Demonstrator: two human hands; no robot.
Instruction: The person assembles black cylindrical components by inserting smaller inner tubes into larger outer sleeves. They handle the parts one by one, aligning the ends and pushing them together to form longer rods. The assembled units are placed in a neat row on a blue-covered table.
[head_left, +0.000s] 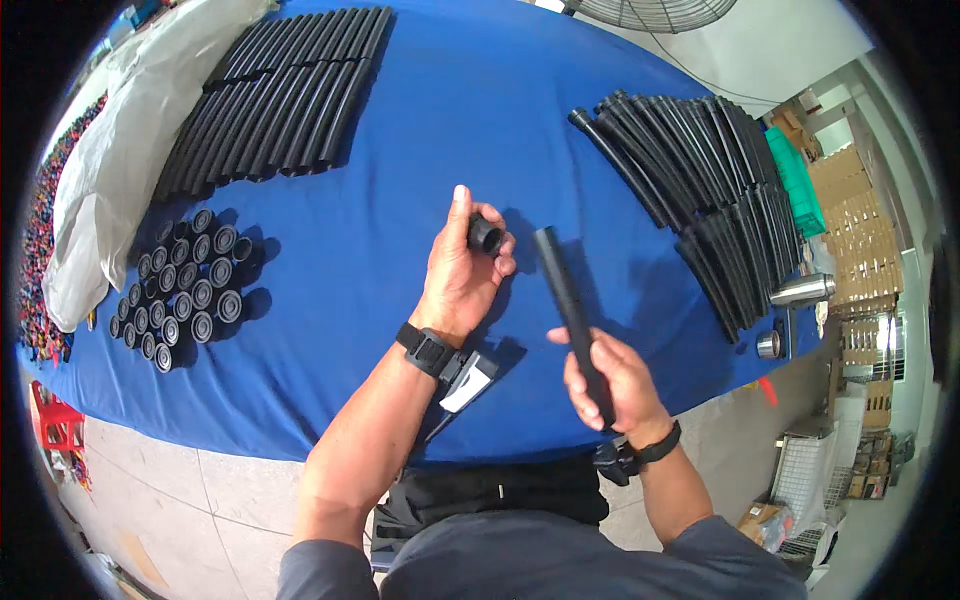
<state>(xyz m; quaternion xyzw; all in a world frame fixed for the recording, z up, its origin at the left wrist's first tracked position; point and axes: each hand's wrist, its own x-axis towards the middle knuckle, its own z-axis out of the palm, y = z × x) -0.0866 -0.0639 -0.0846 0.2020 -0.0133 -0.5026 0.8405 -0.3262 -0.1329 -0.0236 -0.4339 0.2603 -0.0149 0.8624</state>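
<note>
Over the middle of the blue-covered table (430,120), my left hand (465,265) is closed round a small black plastic cap (485,237), its hollow end facing right. My right hand (612,378) grips a straight black tube (568,295) near its lower end; the tube leans up and left, its top end close to the cap but apart from it. Several similar round black caps (202,294) stand grouped on the left of the table. Plain black tubes (300,90) lie in two rows at the far left.
More black tubes with wider ends (690,160) are stacked at the right, beside a green bin (795,180). A metal flask (803,290) sits at the right edge. Translucent plastic sheeting (120,170) covers the left edge. A red stool (57,418) stands on the floor, and a fan (655,12) is beyond the table.
</note>
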